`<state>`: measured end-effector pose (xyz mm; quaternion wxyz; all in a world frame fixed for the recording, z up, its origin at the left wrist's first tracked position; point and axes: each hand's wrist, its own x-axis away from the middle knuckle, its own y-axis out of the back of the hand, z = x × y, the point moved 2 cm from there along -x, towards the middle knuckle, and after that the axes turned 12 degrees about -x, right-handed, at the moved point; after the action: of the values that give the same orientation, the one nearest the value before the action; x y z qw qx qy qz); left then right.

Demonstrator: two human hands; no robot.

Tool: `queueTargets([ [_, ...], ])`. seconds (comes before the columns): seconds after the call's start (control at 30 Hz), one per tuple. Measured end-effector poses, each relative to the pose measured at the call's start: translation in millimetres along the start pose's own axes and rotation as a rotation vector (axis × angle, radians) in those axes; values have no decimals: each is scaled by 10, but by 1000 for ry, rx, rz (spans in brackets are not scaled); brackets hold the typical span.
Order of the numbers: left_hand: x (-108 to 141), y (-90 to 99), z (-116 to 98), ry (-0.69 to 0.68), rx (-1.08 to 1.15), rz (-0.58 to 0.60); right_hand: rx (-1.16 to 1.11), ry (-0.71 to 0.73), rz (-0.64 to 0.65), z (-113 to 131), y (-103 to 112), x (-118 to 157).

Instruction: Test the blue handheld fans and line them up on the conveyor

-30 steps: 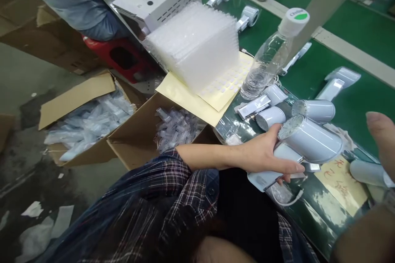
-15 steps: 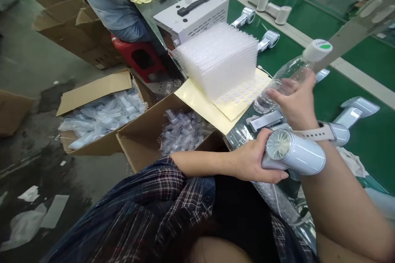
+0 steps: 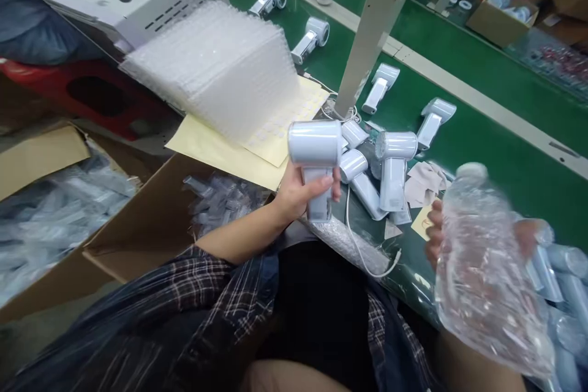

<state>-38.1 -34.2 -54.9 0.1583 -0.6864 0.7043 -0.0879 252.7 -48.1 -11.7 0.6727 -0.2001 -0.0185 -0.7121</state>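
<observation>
My left hand (image 3: 294, 193) is closed around the handle of a white device (image 3: 315, 144) with a round barrel head, held upright above the table's edge. At the right, my right hand (image 3: 435, 234) grips a large clear plastic bottle (image 3: 491, 269) with a white cap; the bottle hides much of the hand. Between the hands, several similar white devices (image 3: 392, 180) lie in a loose group on the table. A white cable (image 3: 356, 239) hangs over the edge beside my left hand.
Bubble-wrap sheets (image 3: 239, 67) are stacked on yellow sticker sheets (image 3: 220, 156), beside a grey-white machine (image 3: 133, 0). A metal post (image 3: 367, 37) rises behind. Spaced devices stand on the green belt (image 3: 487, 128). Open cartons (image 3: 133, 220) are at the left; more devices (image 3: 574, 282) lie far right.
The view has swung to the right. My right hand has brought the bottle nearer, to the right side. My left hand has turned its device upright and moved clear of my right arm.
</observation>
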Motion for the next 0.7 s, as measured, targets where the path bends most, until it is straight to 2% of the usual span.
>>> queueTargets([
  [0.03,-45,-72,39,22,-10,-10,-63,-136,-33,-186,121,42],
  [0.1,-110,-224,113,59,-7,10,-144,-295,-72,-491,268,93],
  [0.2,-124,-423,184,105,24,91,-160,-314,-61,-722,373,129],
  [0.37,-56,-572,198,169,16,203,-179,-323,13,-791,541,87],
  [0.57,-56,-574,190,195,-37,165,-192,-251,69,-820,609,-88],
  [0.7,-74,-595,258,184,-51,194,-179,-175,80,-848,597,-68],
])
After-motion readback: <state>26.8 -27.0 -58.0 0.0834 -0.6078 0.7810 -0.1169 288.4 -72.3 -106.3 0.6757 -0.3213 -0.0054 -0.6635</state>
